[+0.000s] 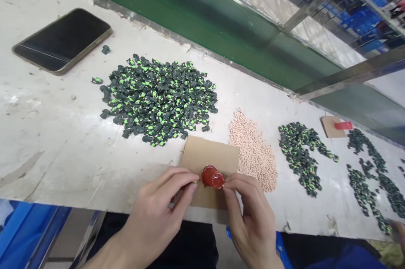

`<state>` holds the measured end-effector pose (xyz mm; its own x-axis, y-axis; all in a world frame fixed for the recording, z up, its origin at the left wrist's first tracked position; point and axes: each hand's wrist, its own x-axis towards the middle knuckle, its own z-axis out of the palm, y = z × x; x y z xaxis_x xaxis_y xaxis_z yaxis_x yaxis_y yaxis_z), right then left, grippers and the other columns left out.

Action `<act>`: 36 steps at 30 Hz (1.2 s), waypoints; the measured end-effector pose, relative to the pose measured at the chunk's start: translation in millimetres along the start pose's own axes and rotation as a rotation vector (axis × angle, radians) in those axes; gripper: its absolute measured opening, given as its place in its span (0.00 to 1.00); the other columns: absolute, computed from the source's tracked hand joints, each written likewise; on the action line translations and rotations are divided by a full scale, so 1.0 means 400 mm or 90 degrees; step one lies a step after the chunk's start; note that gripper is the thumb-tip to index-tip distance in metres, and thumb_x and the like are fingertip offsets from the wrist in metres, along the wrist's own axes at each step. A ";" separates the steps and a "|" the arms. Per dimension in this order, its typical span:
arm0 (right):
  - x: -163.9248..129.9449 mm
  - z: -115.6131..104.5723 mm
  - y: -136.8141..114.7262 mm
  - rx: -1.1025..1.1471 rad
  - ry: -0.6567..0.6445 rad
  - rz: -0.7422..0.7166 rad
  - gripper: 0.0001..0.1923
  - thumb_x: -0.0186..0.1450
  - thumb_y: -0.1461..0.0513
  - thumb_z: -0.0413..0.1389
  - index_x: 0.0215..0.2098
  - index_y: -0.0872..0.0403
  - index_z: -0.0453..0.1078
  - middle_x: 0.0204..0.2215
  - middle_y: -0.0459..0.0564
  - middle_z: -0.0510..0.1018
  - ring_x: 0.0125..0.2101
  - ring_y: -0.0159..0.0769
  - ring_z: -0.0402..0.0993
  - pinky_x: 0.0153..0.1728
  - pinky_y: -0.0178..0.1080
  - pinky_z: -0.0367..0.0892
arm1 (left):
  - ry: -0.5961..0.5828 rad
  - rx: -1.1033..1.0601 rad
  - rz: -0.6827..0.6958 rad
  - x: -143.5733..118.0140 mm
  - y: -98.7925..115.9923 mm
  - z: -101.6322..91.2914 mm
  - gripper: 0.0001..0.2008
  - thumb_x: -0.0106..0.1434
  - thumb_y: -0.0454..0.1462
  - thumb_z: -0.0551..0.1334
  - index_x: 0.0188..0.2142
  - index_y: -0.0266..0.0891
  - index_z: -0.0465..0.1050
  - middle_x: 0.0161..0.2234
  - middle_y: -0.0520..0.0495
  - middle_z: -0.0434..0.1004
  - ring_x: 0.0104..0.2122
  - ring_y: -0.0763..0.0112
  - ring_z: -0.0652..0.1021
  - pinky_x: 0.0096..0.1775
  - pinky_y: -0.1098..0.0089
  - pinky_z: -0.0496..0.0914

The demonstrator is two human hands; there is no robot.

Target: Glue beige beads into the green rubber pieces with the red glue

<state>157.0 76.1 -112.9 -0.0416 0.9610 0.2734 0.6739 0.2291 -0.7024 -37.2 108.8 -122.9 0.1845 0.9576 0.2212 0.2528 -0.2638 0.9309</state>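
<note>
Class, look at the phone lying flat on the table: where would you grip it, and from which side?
Grip the phone by its two long edges, coming down from above. It lies flat, screen up, with bare table all round, so fingers can straddle its narrow width.

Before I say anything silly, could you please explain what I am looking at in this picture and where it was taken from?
There is one picture, taken by a camera worn on a person's head, looking forward and down at their own two bare hands. No machine is involved.

The left hand and right hand meet over a cardboard piece at the near edge of a worn white table. Between the fingertips sits a small red part; the right hand seems to pinch it, and the left fingertips are at its side, perhaps holding something tiny.

On the table lie a big pile of black-and-green parts, a heap of pale beads, smaller black-and-green heaps to the right, and a dark phone at far left. A second cardboard piece with a red item lies farther right.
</note>
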 end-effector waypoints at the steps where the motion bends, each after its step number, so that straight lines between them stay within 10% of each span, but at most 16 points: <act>1: 0.000 -0.001 -0.002 0.016 0.013 0.007 0.14 0.69 0.73 0.54 0.44 0.48 0.72 0.38 0.50 0.78 0.39 0.38 0.77 0.38 0.39 0.75 | 0.004 -0.009 -0.005 -0.001 0.004 -0.001 0.11 0.67 0.24 0.61 0.41 0.39 0.78 0.36 0.50 0.82 0.31 0.78 0.82 0.36 0.83 0.76; 10: -0.003 -0.042 -0.055 0.335 0.028 0.226 0.07 0.75 0.63 0.55 0.38 0.47 0.72 0.34 0.47 0.76 0.32 0.33 0.77 0.35 0.35 0.78 | -0.036 -0.368 -0.307 0.020 0.078 0.014 0.10 0.60 0.29 0.69 0.34 0.48 0.85 0.25 0.56 0.86 0.23 0.75 0.84 0.27 0.84 0.77; 20: -0.036 -0.057 -0.082 0.356 0.056 0.206 0.08 0.74 0.66 0.57 0.42 0.44 0.74 0.40 0.45 0.83 0.42 0.32 0.81 0.42 0.30 0.78 | -0.123 -0.670 -0.507 -0.001 0.093 0.063 0.07 0.56 0.46 0.78 0.31 0.48 0.87 0.23 0.51 0.83 0.25 0.76 0.81 0.32 0.79 0.77; 36: -0.021 -0.053 -0.086 0.310 0.040 0.132 0.14 0.69 0.72 0.56 0.41 0.47 0.75 0.38 0.49 0.81 0.38 0.35 0.80 0.37 0.32 0.78 | -0.124 -0.652 -0.466 -0.022 0.073 0.074 0.07 0.60 0.45 0.75 0.32 0.47 0.87 0.24 0.50 0.83 0.26 0.73 0.81 0.32 0.76 0.78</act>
<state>149.8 56.9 -77.1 0.1106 0.9860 0.1251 0.2423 0.0954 -0.9655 -3.3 89.1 -106.4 0.4704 0.7857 -0.4017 -0.4762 0.6092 0.6341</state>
